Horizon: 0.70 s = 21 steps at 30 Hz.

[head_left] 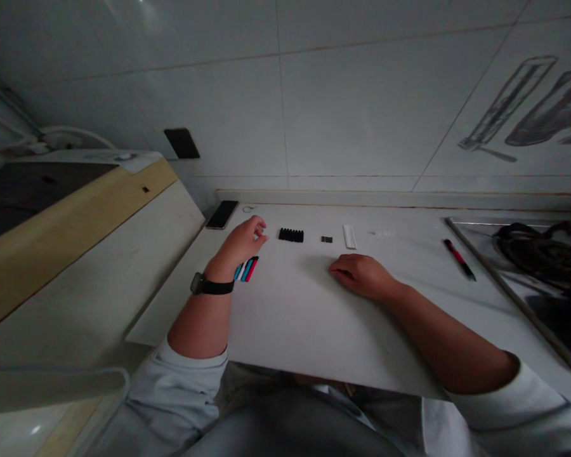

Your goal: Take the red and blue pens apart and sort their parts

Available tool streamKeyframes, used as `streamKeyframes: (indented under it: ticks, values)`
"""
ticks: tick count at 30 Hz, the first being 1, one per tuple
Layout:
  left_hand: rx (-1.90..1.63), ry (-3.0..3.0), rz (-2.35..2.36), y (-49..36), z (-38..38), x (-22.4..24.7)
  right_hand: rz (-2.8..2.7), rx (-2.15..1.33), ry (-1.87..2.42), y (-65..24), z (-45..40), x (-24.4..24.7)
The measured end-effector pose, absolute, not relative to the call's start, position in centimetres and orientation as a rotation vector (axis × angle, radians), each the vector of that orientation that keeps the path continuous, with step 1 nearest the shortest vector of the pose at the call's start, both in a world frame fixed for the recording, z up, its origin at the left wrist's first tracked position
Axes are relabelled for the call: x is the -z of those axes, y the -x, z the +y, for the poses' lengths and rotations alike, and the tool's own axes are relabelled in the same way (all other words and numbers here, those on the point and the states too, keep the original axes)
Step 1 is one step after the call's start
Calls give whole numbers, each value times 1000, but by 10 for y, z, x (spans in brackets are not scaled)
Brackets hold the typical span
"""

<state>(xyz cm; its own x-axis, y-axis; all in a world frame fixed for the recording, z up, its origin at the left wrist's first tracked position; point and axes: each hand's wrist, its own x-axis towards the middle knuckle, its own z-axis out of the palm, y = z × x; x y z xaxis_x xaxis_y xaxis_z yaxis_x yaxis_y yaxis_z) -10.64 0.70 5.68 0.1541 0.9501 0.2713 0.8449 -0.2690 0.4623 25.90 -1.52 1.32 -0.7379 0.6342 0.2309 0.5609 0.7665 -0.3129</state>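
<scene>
My left hand (246, 240) hovers over the left part of the white tabletop (295, 317), wearing a black-banded watch (212, 285). Its fingers curl, with a gap between thumb and forefinger, and I see nothing held there. Partly under this hand lie several blue, white and red pen-like tubes (246, 270). To its right is a row of small black ribbed pieces (291, 235). My right hand (361, 274) rests on the table, fingers bent and pressed together, with nothing showing in them. Just beyond it lie thin white sticks (349, 237) and small dark pieces (327, 239).
A phone (223, 214) and a thin ring-shaped item (249, 209) lie at the back left. Small clear pieces (383, 233) are at the back right. A red-and-black pen (459, 259) lies beside the gas stove (504, 279). A tiled wall (352, 120) stands behind.
</scene>
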Motion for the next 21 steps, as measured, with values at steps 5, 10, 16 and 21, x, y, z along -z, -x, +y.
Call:
streamKeyframes:
  ticks: [5,10,16,21]
  values:
    - [-344,-2045,1945,143,5,-54,-2628,-319,920,-257,-17,-15]
    - [-178,-2059,1920,135,2,-49,-2622,-291,939,-257,-16,-15]
    - [-238,-2115,1884,111,5,-47,-2627,-293,942,-257,-16,-13]
    - [-70,-2114,1886,110,-1,-56,-2631,-286,947,-257,-15,-12]
